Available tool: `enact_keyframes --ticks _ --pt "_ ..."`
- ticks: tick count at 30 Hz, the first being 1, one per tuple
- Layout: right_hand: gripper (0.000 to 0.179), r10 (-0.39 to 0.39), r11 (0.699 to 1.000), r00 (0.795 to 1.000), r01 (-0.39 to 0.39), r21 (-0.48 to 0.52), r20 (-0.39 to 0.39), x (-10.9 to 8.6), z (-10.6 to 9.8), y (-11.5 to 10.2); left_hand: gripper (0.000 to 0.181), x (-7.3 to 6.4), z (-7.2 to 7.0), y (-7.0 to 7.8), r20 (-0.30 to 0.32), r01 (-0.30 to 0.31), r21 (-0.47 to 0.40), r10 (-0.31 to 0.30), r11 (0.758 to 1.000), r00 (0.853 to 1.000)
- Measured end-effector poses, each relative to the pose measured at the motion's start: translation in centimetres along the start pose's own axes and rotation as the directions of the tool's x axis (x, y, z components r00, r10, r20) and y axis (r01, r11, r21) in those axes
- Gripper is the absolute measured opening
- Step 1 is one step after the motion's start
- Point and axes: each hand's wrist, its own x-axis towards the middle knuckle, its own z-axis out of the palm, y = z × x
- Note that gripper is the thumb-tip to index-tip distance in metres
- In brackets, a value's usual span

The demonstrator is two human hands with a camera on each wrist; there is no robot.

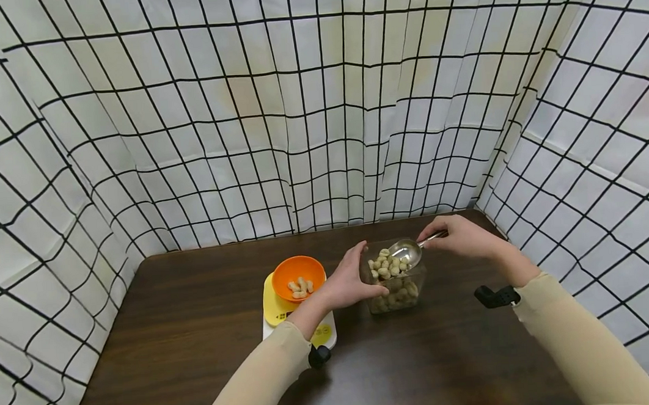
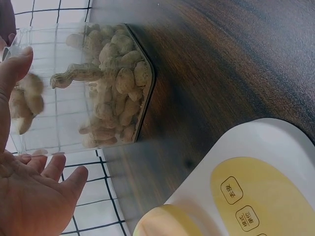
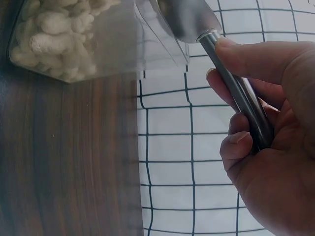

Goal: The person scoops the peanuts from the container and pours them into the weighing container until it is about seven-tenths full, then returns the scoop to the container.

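My left hand (image 1: 350,280) holds a clear plastic container (image 1: 419,278) at its left side, thumb near the rim and fingers spread along the wall. Unshelled peanuts (image 2: 118,93) fill the lower part of it. My right hand (image 1: 461,235) grips the handle of a metal scoop (image 1: 406,252) from the right. The handle (image 3: 236,88) lies across the curled fingers, with the thumb on top near the bowl. The scoop's bowl is at the container's opening, over more peanuts (image 1: 384,266). Through the clear wall, a few blurred peanuts (image 2: 27,103) show high up near the left thumb.
Left of the container, a yellow-and-white kitchen scale (image 1: 271,303) carries an orange bowl (image 1: 297,264) with several peanuts (image 1: 301,286) inside. My left forearm passes over part of the scale. The dark wooden table (image 1: 199,331) ends at a white curtain with black grid lines (image 1: 321,135).
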Motion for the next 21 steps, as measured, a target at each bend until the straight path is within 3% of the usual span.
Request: enact_keyframes --ticks 9,21 --pt "0.019 0.014 1.0 0.999 -0.014 -0.004 -0.043 -0.4 -1.1 0.7 0.113 -0.1 -0.1 -0.1 0.008 -0.004 -0.004 0.004 1.0 1.0" --pt "0.024 0.039 0.998 0.999 -0.038 0.044 -0.031 -0.9 -1.1 1.1 0.116 -0.1 0.0 -0.2 0.018 -0.002 -0.021 0.002 1.0 1.0"
